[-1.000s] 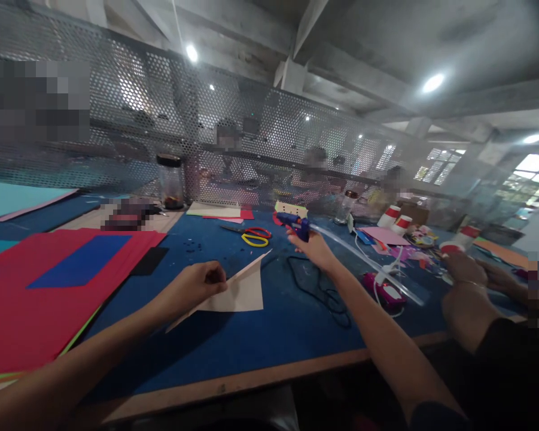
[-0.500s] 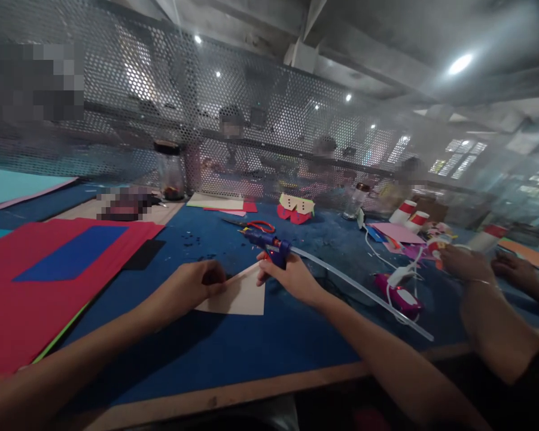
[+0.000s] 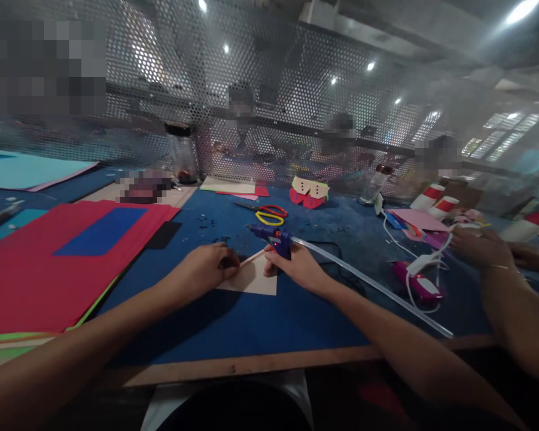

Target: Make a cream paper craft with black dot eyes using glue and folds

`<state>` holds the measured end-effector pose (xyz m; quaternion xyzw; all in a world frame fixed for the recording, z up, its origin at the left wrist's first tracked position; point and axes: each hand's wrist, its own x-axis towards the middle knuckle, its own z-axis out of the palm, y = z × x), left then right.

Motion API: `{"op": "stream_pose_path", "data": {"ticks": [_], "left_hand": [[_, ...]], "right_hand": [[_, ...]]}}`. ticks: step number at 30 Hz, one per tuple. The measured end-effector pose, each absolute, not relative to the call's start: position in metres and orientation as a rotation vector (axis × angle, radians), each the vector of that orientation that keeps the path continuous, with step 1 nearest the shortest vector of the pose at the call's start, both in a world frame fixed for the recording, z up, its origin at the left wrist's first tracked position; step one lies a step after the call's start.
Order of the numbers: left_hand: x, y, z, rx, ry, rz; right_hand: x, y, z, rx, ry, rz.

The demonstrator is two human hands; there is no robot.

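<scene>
A cream sheet of paper [image 3: 255, 280] lies on the blue table in front of me, its far edge raised or folded. My left hand [image 3: 212, 264] pinches that edge at its left end. Wrapped in my right hand [image 3: 301, 268] is a blue glue gun [image 3: 269, 234], its nozzle pointing left, with a red light lit. A long clear glue stick [image 3: 377, 284] runs from its back toward the lower right. My right fingertips are at the right end of the paper's far edge; whether they press it is hard to tell. Scissors [image 3: 271, 214] with red and yellow handles lie just beyond the nozzle.
Red sheets [image 3: 94, 281] bearing a blue strip [image 3: 101, 232] are stacked at left. A small paper piece [image 3: 308, 191] with black dots stands near the mesh screen [image 3: 269, 120]. At right are a magenta glue gun [image 3: 417, 281] with a white cable and another person's hands [image 3: 482, 246].
The camera view has tilted downward, so everything sits higher in it. Both hands keep nearly the same hold at the paper's edge, and the yellow scissor handle now shows fully.
</scene>
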<state>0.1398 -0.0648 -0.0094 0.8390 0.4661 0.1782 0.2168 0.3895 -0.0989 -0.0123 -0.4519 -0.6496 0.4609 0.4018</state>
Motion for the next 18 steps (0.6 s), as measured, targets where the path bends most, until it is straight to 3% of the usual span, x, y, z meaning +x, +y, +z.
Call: {"op": "stream_pose_path", "data": {"ticks": [18], "left_hand": [[0.129, -0.088, -0.011, 2.472, 1.266, 0.511]], "right_hand": [[0.424, -0.112, 0.016, -1.302, -2.025, 1.058]]}}
